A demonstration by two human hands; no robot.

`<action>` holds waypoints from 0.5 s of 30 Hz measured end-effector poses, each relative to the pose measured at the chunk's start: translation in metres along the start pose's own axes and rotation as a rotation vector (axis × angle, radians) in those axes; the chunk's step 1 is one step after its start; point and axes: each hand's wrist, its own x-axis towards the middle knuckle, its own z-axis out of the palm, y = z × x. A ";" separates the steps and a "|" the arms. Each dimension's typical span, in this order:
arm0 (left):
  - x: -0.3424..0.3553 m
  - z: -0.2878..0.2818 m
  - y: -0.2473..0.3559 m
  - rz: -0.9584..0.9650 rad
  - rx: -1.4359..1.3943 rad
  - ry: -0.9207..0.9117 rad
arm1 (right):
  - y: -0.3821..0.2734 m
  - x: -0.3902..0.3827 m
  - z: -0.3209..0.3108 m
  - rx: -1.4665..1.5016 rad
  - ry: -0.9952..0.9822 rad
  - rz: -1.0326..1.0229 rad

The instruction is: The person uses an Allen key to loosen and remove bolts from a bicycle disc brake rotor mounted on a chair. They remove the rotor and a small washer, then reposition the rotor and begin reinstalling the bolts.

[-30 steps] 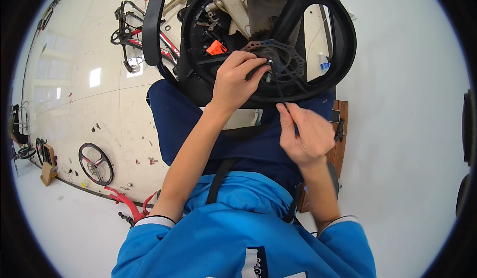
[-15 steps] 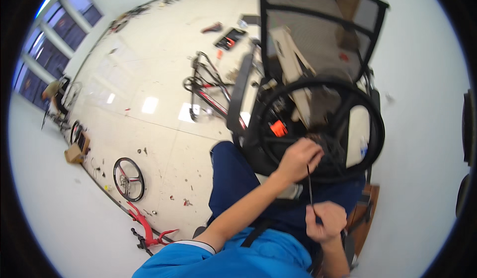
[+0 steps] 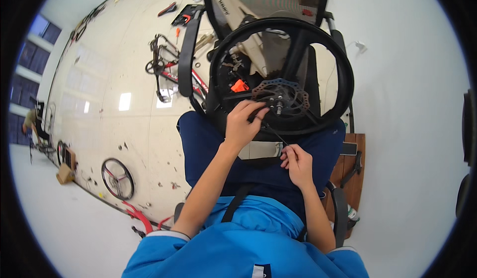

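Observation:
A black spoked bicycle wheel (image 3: 344, 74) leans tilted on the office chair seat before me, its lower rim near my thighs. A perforated brake disc (image 3: 304, 96) is on its hub, with the metal axle (image 3: 279, 105) sticking up. At the disc's left edge, my left hand (image 3: 242, 123) is pinched closed near the bolts; what sits between its fingertips is too small to make out. My right hand (image 3: 298, 164), lower and to the right, is closed on the lower end of a thin dark rod (image 3: 276, 135). The rod's upper end reaches toward my left fingers.
A beige bike frame (image 3: 237, 17) and an orange piece (image 3: 239, 85) lie on the chair behind the wheel. On the floor at left are a dark folding frame (image 3: 161, 62), another wheel (image 3: 118, 178) and a red frame (image 3: 141, 218). A person (image 3: 34, 124) crouches far left.
The view has shifted, so the wheel sits further left and higher, its disc now plainly visible. My right hand has come closer to my left, still with the thin rod in it.

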 end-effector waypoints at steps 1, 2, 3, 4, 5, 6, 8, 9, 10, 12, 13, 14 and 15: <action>-0.011 -0.004 0.000 -0.077 0.019 -0.004 | 0.009 0.009 -0.003 -0.040 -0.030 0.024; -0.017 -0.008 0.001 -0.122 0.034 0.014 | 0.015 0.018 -0.004 -0.079 -0.064 0.048; -0.025 -0.015 -0.004 -0.209 0.058 0.027 | 0.016 0.028 -0.004 -0.134 -0.081 0.084; -0.026 -0.020 -0.015 -0.270 0.054 0.118 | 0.021 0.037 -0.005 -0.222 -0.045 -0.004; -0.027 -0.028 -0.026 -0.332 0.050 0.211 | 0.030 0.047 -0.005 -0.311 -0.010 -0.093; -0.014 -0.042 -0.016 -0.389 0.039 0.245 | 0.040 0.058 -0.006 -0.404 0.034 -0.179; 0.017 -0.072 0.013 -0.216 -0.216 0.324 | 0.059 0.072 -0.012 -0.481 0.031 -0.135; 0.032 -0.092 0.047 -0.108 -0.231 0.311 | 0.059 0.077 -0.015 -0.567 0.005 -0.089; 0.049 -0.113 0.079 0.070 -0.206 0.274 | 0.063 0.082 -0.015 -0.600 0.028 -0.081; 0.054 -0.170 0.135 0.472 -0.084 0.156 | 0.063 0.084 -0.013 -0.719 0.081 -0.147; 0.045 -0.216 0.173 0.629 0.004 0.017 | 0.062 0.082 -0.003 -0.721 0.057 -0.153; 0.041 -0.244 0.207 0.722 0.019 -0.166 | 0.062 0.084 0.005 -0.732 0.049 -0.163; 0.065 -0.249 0.224 0.801 -0.058 -0.410 | 0.070 0.085 -0.008 -0.761 0.103 -0.105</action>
